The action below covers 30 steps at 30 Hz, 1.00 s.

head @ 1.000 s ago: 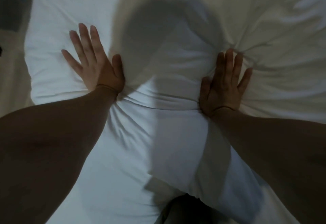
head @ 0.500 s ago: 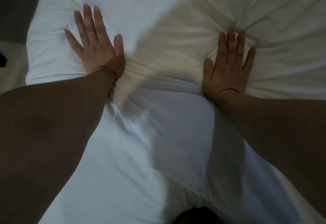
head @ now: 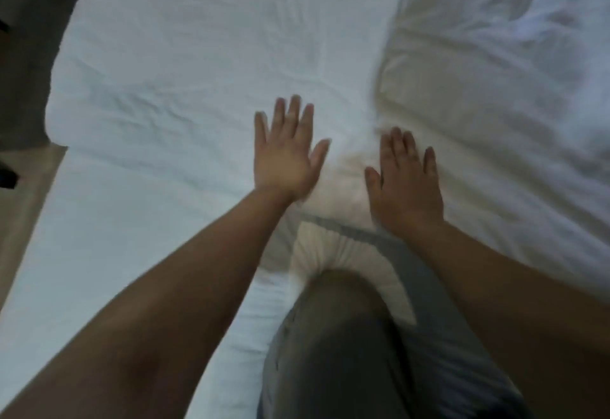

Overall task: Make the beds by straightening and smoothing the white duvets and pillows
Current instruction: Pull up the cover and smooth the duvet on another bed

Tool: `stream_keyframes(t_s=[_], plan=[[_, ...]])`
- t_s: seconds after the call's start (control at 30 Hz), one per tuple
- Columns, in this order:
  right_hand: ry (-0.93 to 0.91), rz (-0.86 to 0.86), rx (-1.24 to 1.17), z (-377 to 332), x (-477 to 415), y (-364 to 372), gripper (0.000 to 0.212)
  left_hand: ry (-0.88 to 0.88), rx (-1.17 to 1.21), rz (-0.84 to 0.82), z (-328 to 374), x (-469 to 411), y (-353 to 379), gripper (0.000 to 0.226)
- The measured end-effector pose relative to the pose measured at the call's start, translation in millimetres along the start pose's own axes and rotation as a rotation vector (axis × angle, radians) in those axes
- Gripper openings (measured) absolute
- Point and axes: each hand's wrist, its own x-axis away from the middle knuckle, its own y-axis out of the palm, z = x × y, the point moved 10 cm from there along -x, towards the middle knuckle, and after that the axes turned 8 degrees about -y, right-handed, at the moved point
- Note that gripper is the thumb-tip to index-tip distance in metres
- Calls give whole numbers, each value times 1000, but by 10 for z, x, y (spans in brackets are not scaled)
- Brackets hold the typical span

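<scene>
Leaning over the bed, the person has both hands spread flat, palms down, fingers splayed and grasping nothing. The left hand (head: 286,151) lies on the white pillow (head: 185,65), which stretches across the upper left of the bed with its corner hanging near the mattress edge. The right hand (head: 404,184) rests just beside it, close to where the pillow meets the rumpled white duvet (head: 495,95) that fills the right side. Between the two hands the fabric bunches into a small soft ridge. Both hands are blurred, so whether they press into the cloth or only skim its surface I cannot tell. A bent knee in grey trousers (head: 346,336) sits on the mattress below the hands, sinking into the white sheet (head: 99,237). Beige floor (head: 19,213) shows along the left edge.
</scene>
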Motion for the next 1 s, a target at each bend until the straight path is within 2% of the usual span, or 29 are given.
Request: stream_keyframes(t_s=[0.03, 0.1, 0.33, 0.47, 0.53, 0.63, 0.67, 0.73, 0.8, 0.83, 0.93, 1.0], plan=[[77, 3, 5, 258, 199, 79, 68, 64, -14, -12, 254, 190, 134, 71], [168, 42, 24, 657, 495, 229, 72, 71, -55, -12, 432, 366, 332, 70], [120, 241, 37, 814, 620, 689, 70, 41, -133, 97, 333, 306, 708, 69], [26, 256, 11, 938, 693, 663, 68, 11, -129, 68, 312, 299, 721, 70], [74, 235, 64, 1421, 883, 575, 68, 18, -141, 41, 277, 324, 687, 72], [322, 159, 114, 2785, 1425, 491, 71, 20, -148, 11, 307, 351, 633, 75], [390, 121, 100, 3170, 1606, 504, 74, -20, -120, 8, 341, 349, 607, 76], [451, 92, 76, 3513, 1802, 589, 79, -162, -34, 9, 520, 369, 562, 81], [468, 154, 73, 3503, 1819, 646, 77, -183, 43, 47, 1098, 471, 547, 85], [473, 188, 69, 3468, 1811, 676, 76, -89, 56, 87, 1568, 563, 531, 84], [455, 235, 36, 3450, 1790, 671, 73, 369, 37, 136, 3269, 992, 651, 73], [440, 243, 30, 3480, 1803, 662, 71, 516, 13, 119, 4011, 1308, 883, 66]])
